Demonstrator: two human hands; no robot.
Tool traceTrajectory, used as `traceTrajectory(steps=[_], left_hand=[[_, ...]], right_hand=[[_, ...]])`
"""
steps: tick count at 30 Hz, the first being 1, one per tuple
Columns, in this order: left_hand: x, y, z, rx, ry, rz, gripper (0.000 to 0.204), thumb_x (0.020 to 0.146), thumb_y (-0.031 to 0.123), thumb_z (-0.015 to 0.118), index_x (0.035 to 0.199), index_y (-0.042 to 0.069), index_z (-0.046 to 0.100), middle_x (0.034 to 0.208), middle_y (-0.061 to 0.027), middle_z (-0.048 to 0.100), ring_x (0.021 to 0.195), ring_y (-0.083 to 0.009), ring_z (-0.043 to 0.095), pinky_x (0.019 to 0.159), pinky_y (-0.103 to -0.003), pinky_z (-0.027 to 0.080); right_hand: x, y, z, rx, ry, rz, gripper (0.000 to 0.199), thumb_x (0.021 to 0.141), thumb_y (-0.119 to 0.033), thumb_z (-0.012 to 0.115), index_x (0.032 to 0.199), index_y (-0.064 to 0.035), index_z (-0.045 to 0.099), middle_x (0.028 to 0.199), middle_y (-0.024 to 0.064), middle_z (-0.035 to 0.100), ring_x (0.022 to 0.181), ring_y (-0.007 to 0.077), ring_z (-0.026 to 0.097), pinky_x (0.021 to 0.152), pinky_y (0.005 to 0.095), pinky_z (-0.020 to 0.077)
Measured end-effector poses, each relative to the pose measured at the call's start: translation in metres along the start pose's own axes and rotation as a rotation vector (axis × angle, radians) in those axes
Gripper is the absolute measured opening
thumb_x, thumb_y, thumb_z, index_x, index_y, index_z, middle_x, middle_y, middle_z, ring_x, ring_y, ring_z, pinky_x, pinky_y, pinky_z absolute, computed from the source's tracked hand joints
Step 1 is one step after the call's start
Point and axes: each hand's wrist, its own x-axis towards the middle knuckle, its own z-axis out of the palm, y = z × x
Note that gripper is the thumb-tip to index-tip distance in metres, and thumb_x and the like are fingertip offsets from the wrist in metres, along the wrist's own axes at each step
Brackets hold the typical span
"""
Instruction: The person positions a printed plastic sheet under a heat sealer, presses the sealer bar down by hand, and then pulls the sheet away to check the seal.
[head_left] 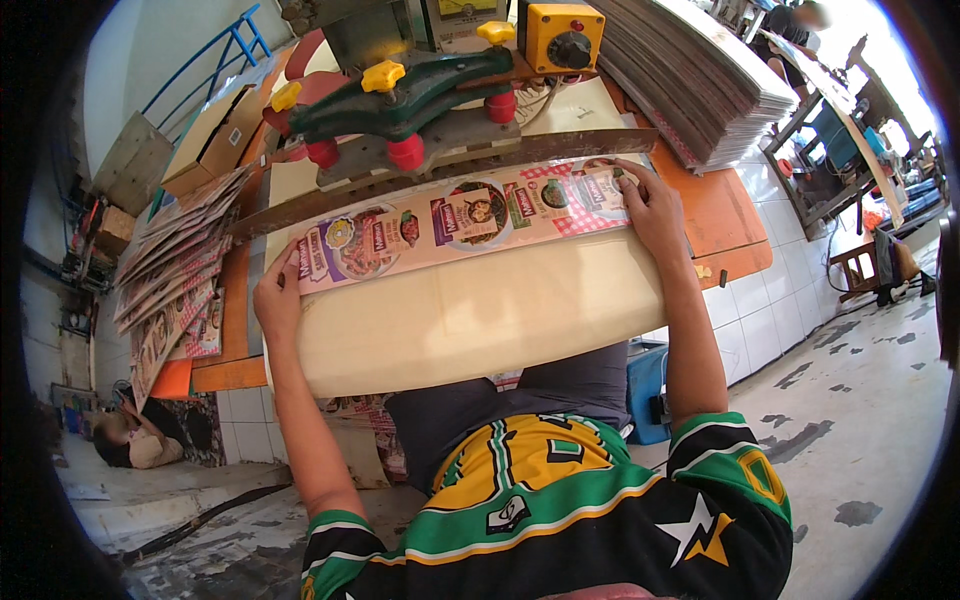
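A long printed strip of food packaging, purple, pink and red with pictures of dishes, lies across a cream board. My left hand presses flat on the strip's left end. My right hand holds down its right end. The strip's far edge sits under a metal bar of a machine with a green clamp arm, yellow knobs and red feet.
A tall stack of flat printed sheets rises at the right rear. More printed sheets fan out at left near cardboard boxes. A yellow switch box sits behind the clamp. A person crouches at lower left, another stands far right.
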Motion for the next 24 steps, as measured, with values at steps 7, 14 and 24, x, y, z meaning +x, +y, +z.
traceTrajectory(steps=[7, 14, 24], left_hand=[[0.0002, -0.0013, 0.0009, 0.01, 0.011, 0.02, 0.031, 0.105, 0.031, 0.058, 0.132, 0.024, 0.071, 0.095, -0.0205, 0.073, 0.076, -0.025, 0.068, 0.075, -0.034, 0.052], [0.0005, 0.001, -0.0001, 0.013, 0.0, -0.012, 0.031, 0.105, 0.03, 0.058, 0.132, 0.024, 0.071, 0.084, -0.0207, 0.069, 0.069, -0.0236, 0.062, 0.072, -0.035, 0.051], [0.0, 0.0008, -0.0024, 0.087, 0.0, -0.1, 0.036, 0.104, 0.028, 0.059, 0.137, 0.016, 0.068, 0.075, -0.0148, 0.067, 0.067, -0.0199, 0.059, 0.069, -0.033, 0.048]], right_hand=[[0.0005, 0.0025, -0.0001, -0.043, -0.031, 0.001, 0.028, 0.097, -0.027, 0.067, 0.12, -0.0143, 0.075, 0.074, 0.0176, 0.069, 0.068, 0.0312, 0.066, 0.067, 0.0427, 0.0496], [0.0002, 0.0013, -0.0012, -0.073, -0.053, 0.011, 0.028, 0.097, -0.029, 0.066, 0.121, -0.016, 0.075, 0.077, 0.0178, 0.07, 0.071, 0.0317, 0.067, 0.068, 0.0425, 0.0506], [0.0007, 0.0021, -0.0002, -0.077, -0.07, 0.024, 0.029, 0.098, -0.032, 0.066, 0.122, -0.0175, 0.075, 0.077, 0.0157, 0.071, 0.072, 0.0307, 0.068, 0.069, 0.042, 0.0505]])
